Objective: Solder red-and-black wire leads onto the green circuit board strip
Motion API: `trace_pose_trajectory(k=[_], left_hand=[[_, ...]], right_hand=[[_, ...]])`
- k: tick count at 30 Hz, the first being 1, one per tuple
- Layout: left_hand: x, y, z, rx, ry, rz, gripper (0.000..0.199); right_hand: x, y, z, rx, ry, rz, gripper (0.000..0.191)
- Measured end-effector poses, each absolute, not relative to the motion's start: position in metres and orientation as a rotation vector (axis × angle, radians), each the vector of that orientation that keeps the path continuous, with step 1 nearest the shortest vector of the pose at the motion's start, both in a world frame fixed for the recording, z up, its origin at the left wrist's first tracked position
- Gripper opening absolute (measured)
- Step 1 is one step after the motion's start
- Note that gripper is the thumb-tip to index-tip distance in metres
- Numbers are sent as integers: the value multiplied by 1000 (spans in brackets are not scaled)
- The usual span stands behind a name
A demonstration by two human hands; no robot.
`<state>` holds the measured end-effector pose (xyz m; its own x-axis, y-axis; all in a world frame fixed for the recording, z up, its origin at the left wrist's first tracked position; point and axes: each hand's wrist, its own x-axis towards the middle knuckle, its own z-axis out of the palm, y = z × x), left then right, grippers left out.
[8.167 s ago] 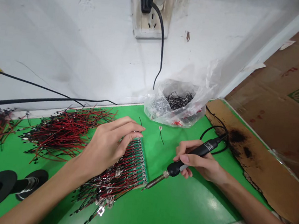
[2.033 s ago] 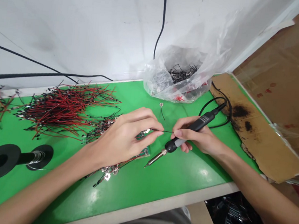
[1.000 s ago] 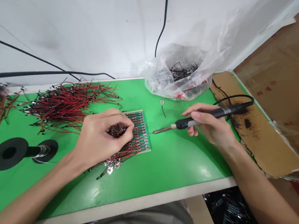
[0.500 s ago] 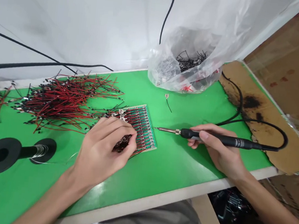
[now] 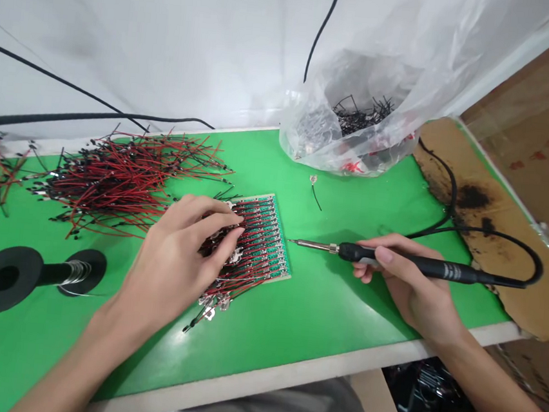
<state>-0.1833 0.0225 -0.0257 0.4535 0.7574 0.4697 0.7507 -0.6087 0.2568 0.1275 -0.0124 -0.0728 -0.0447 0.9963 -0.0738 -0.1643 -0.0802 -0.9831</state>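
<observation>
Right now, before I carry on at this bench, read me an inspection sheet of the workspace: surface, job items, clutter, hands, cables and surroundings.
Surface: green bench mat with a pale front edge; scorched cardboard at its right end.
Job items: green circuit board with red and black wires laid across its rows of pads; soldering iron, tip pointing at the board, not touching it.
Clutter: heap of loose red and black wires; clear plastic bag holding dark wire pieces.
Hands: left hand on the wires over the board; right hand holding the iron like a pen.
Cables: the iron's black cord loops over the cardboard.
Surroundings: white sheeting behind, brown cardboard right.
</observation>
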Motion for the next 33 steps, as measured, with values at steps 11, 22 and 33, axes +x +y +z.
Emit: trace_pose_trajectory(k=[11, 22, 33], left_hand=[[-182, 3, -12, 2792, 876, 490, 9], [-183, 7, -17, 2816, 1034, 750, 19], [-183, 13, -37, 2911, 946, 789, 26]], right_hand=[[132, -14, -77, -1134, -1102, 1382, 15], [136, -17, -79, -1145, -1209, 1381, 14], [136, -17, -79, -1196, -1245, 1365, 15]])
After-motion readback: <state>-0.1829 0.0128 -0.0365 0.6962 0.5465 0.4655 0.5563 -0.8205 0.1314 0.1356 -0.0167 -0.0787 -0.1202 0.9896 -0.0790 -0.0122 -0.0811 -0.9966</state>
